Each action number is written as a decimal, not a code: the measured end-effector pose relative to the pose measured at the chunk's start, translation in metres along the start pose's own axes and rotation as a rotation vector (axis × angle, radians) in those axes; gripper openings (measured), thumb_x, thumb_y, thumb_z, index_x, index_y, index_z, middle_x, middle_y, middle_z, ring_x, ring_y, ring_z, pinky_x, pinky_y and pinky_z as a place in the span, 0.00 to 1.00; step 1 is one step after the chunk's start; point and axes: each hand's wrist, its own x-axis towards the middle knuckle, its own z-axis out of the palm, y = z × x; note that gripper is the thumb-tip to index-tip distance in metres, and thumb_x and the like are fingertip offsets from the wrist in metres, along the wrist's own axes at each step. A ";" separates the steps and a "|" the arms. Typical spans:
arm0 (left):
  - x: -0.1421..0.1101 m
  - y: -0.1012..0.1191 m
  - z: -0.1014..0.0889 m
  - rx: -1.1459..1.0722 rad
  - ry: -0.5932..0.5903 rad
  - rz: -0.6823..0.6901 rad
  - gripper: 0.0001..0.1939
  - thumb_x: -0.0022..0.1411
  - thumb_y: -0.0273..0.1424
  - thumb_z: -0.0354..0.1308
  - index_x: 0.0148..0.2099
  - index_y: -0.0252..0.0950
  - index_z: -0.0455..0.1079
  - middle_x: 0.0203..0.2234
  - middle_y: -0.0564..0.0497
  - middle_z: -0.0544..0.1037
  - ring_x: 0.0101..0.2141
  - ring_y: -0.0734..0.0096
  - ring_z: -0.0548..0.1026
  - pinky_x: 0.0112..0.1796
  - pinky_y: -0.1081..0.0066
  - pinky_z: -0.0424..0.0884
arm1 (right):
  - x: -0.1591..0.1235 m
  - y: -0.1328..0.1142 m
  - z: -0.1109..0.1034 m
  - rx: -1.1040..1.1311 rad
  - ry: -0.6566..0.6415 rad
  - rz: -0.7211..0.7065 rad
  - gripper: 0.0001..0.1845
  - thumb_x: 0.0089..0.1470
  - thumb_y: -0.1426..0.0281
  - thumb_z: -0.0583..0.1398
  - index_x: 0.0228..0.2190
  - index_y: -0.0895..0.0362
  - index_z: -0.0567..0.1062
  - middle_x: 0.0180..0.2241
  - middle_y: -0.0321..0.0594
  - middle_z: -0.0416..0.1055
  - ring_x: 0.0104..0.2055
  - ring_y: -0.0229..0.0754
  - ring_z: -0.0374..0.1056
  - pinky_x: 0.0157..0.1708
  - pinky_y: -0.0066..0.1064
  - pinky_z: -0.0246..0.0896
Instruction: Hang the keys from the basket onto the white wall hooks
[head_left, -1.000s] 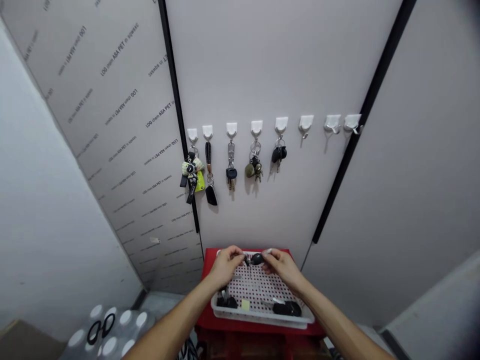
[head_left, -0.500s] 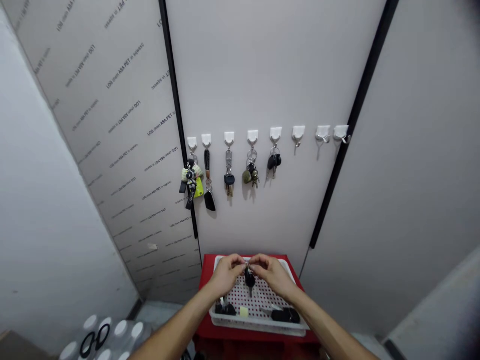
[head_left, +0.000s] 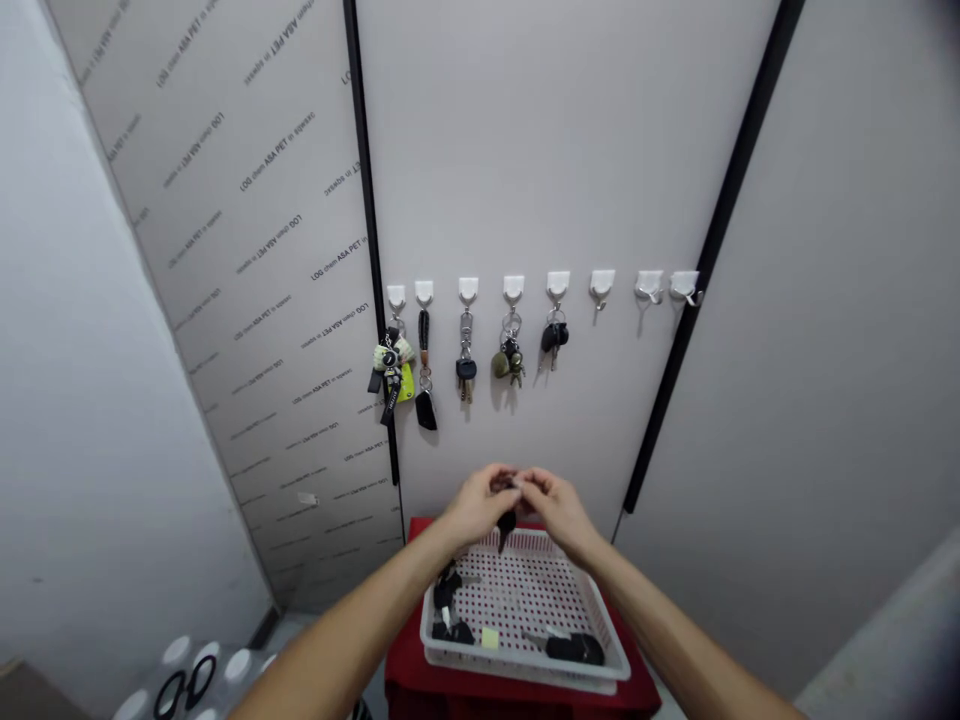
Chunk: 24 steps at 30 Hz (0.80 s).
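Both hands meet above the far edge of a white perforated basket [head_left: 529, 675]. The left hand [head_left: 480, 505] and the right hand [head_left: 559, 513] have their fingers nearly closed, pinching the upper part of a dark key set [head_left: 506, 526] between them; blur makes it hard to say which part each one grips. The lower end of the key set hangs below the fingertips, pointing down.

The basket sits on a red table [head_left: 409, 685]. Inside it, dark keys [head_left: 448, 585] lie along the left side, with more black keys [head_left: 454, 630] in the near left corner, a small pale yellow square [head_left: 490, 638] beside them, and a black key bunch [head_left: 574, 648] toward the near right corner.

On the wall [head_left: 570, 140] above is a row of eight white hooks [head_left: 558, 284]; the five leftmost carry hanging keys and keychains [head_left: 466, 369].
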 end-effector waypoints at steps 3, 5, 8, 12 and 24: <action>0.030 0.032 -0.001 0.025 0.089 0.068 0.12 0.46 0.24 0.48 0.36 0.30 0.61 0.29 0.48 0.69 0.30 0.76 0.66 0.34 0.73 0.61 | 0.019 -0.036 -0.014 0.014 0.130 -0.118 0.13 0.33 0.62 0.55 0.17 0.60 0.62 0.13 0.31 0.59 0.16 0.29 0.55 0.19 0.24 0.53; 0.047 0.053 -0.001 0.050 0.134 0.124 0.11 0.46 0.24 0.48 0.36 0.30 0.61 0.30 0.48 0.69 0.31 0.75 0.66 0.34 0.73 0.61 | 0.030 -0.061 -0.025 0.029 0.194 -0.185 0.12 0.33 0.63 0.56 0.18 0.60 0.63 0.14 0.32 0.60 0.16 0.29 0.56 0.19 0.24 0.54; 0.069 0.083 0.000 0.109 0.173 0.215 0.13 0.46 0.24 0.48 0.38 0.30 0.60 0.30 0.48 0.69 0.31 0.76 0.66 0.35 0.73 0.61 | 0.043 -0.094 -0.040 0.080 0.298 -0.241 0.11 0.32 0.65 0.56 0.18 0.61 0.63 0.14 0.31 0.61 0.15 0.28 0.56 0.18 0.23 0.54; 0.087 0.118 0.006 0.238 0.197 0.284 0.15 0.45 0.25 0.49 0.39 0.32 0.60 0.28 0.50 0.69 0.29 0.76 0.66 0.34 0.71 0.62 | 0.057 -0.128 -0.062 0.135 0.445 -0.295 0.07 0.33 0.69 0.56 0.16 0.60 0.61 0.12 0.29 0.58 0.13 0.27 0.54 0.15 0.21 0.52; 0.106 0.143 0.028 0.394 0.127 0.254 0.19 0.44 0.25 0.49 0.43 0.33 0.58 0.34 0.48 0.68 0.33 0.72 0.66 0.37 0.70 0.61 | 0.095 -0.143 -0.096 -0.025 0.684 -0.240 0.07 0.33 0.71 0.55 0.13 0.59 0.61 0.09 0.30 0.56 0.12 0.28 0.52 0.11 0.21 0.48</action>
